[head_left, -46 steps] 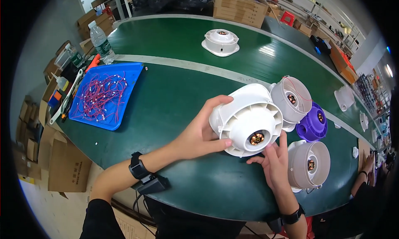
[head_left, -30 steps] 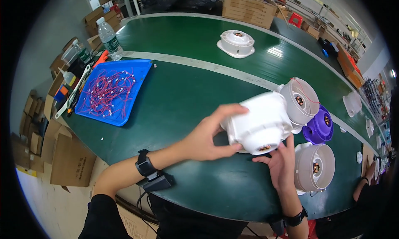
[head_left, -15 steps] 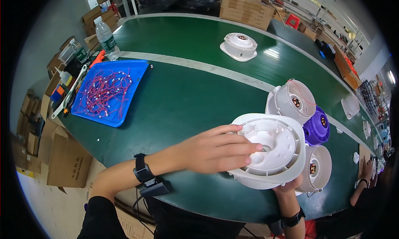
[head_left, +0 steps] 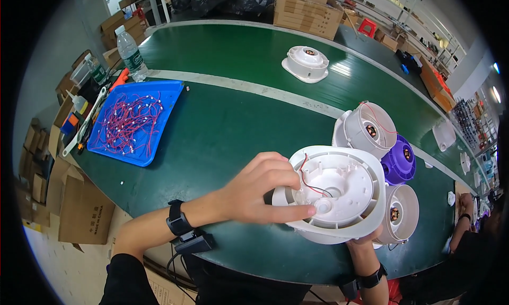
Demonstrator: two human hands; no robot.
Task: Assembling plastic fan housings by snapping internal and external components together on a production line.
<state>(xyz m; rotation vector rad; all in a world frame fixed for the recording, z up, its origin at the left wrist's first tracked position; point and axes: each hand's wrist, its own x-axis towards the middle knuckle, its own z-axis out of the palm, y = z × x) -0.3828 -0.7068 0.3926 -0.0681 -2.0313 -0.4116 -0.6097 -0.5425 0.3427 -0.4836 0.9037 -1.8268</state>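
Observation:
A white round plastic fan housing [head_left: 355,191] with a wide flange is held tilted above the green table, its hollow ribbed side up. My right hand [head_left: 365,238] grips it from beneath at the lower right; most of its fingers are hidden under the flange. My left hand [head_left: 265,191] lies over the housing's left edge, thumb stretched onto the inside and bent fingers on the rim, with a gap between them. A thin red and black wire [head_left: 303,172] curves from the centre hole along the inside, beside my left fingertips.
Two white housings with copper motors, one upper [head_left: 368,127] and one lower [head_left: 405,215], and a purple one [head_left: 398,159] stand right. Another white housing [head_left: 306,64] sits farther back. A blue tray [head_left: 172,93] of red wires, a water bottle [head_left: 130,53] and tools are left. Another person's hand [head_left: 466,203] shows far right.
My left hand has drawn back left from the housing's middle, its fingers bending and thumb spreading. The red and black wire inside is now uncovered. My right hand keeps its hold.

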